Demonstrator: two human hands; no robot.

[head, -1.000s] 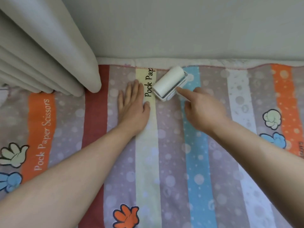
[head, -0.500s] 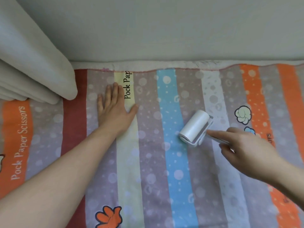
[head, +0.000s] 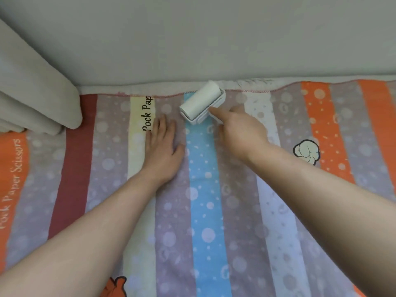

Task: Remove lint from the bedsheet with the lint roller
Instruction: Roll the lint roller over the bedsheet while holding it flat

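Note:
A white lint roller (head: 201, 101) lies on the striped bedsheet (head: 205, 211) at its far edge, over the blue stripe. My right hand (head: 240, 131) grips its handle, index finger stretched along it toward the roll. My left hand (head: 164, 144) presses flat on the sheet just left of the blue stripe, fingers together and pointing away from me, a little nearer to me than the roller. The handle itself is mostly hidden under my right hand.
A grey wall (head: 214, 39) rises right behind the sheet's far hem. Folds of a beige curtain (head: 36, 99) hang onto the bed at the far left. The sheet spreads on to the right and toward me.
The roller has gone from mid-sheet on the right back up to the far hem over the blue stripe. My left hand has shifted right, from the yellow stripe to beside the blue one.

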